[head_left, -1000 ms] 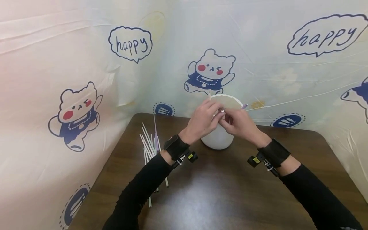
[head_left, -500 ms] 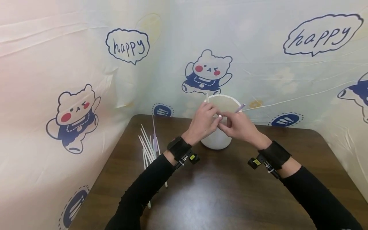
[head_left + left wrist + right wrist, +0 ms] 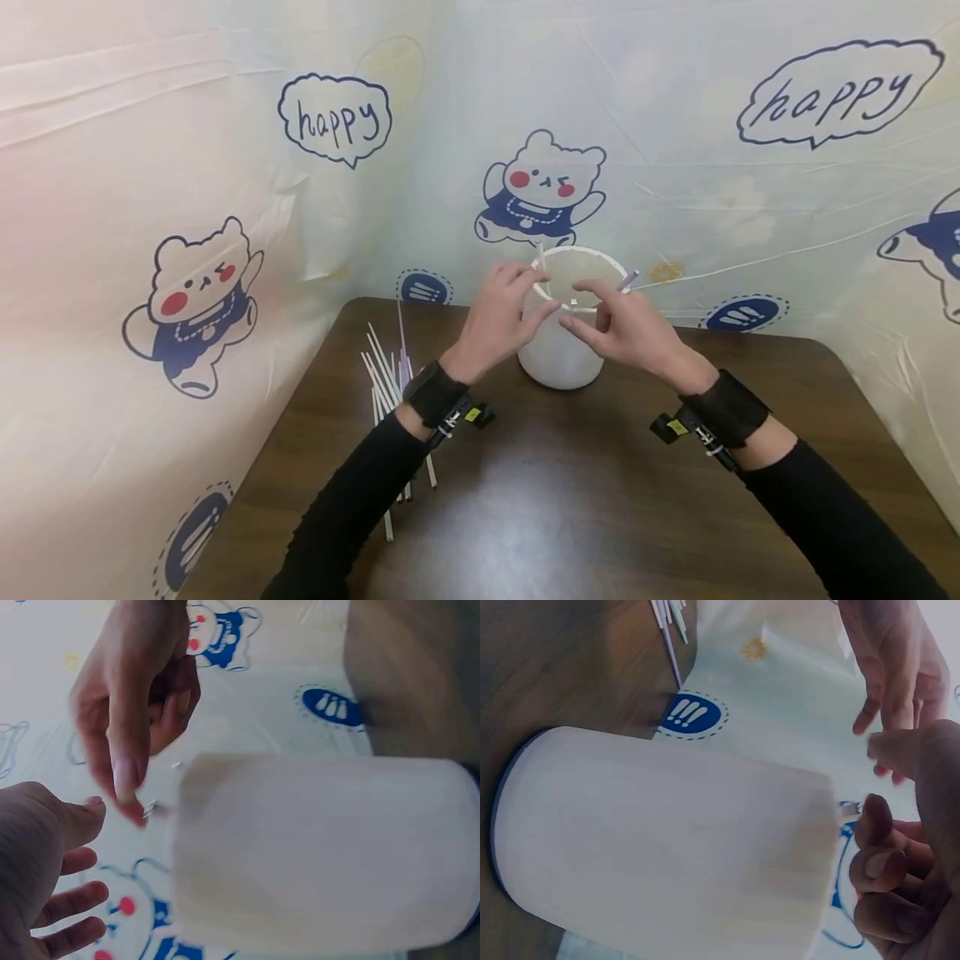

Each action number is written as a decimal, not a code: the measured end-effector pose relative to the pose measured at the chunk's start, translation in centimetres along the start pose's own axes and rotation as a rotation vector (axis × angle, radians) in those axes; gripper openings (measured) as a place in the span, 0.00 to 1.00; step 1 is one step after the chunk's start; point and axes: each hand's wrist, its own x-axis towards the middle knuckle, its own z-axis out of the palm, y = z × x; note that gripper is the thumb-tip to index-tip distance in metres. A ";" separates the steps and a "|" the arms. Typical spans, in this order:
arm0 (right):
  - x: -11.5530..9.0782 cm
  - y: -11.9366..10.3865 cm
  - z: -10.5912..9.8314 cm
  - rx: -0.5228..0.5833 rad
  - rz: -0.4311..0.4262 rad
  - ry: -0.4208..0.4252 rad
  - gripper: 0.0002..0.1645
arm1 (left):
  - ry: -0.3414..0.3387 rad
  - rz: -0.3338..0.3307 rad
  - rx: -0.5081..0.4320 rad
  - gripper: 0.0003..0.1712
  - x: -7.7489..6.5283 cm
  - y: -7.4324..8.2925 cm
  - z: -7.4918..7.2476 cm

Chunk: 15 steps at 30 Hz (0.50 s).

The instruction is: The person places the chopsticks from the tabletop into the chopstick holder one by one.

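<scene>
A white round container [image 3: 561,354] stands on the table, narrower at its base. My left hand [image 3: 501,315] hovers at the left of its rim, fingers relaxed and apart, holding nothing. At the right front of the rim is my right hand [image 3: 632,329], its thumb and index finger spread. Between the hands, a small pale tip with a shiny end [image 3: 850,810] pokes up just past the rim. One whitish stick [image 3: 541,254] rises at the left of the rim, and a purple stick [image 3: 628,280] leans out at the right. Their lower parts are hidden.
Several thin white and purple sticks [image 3: 384,392] lie in a loose bundle on the brown table [image 3: 525,517], left of the container and partly behind the left forearm. A printed cloth [image 3: 435,167] hangs behind and at both sides.
The fingers of both hands met over the small tip at the rim before. Now they are parted, the tip is let go, and the left hand has moved back to the left.
</scene>
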 end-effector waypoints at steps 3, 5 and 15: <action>-0.4 -0.9 0.0 0.008 -0.103 0.096 0.30 | 0.017 0.020 -0.010 0.22 -1.2 -1.0 -2.0; -0.7 -1.8 0.3 0.014 -0.185 0.144 0.27 | -0.001 0.033 -0.001 0.21 -2.2 -1.7 -3.4; -2.4 -6.4 2.4 0.060 -0.464 0.241 0.28 | -0.472 0.146 0.140 0.03 -8.9 -3.2 -6.5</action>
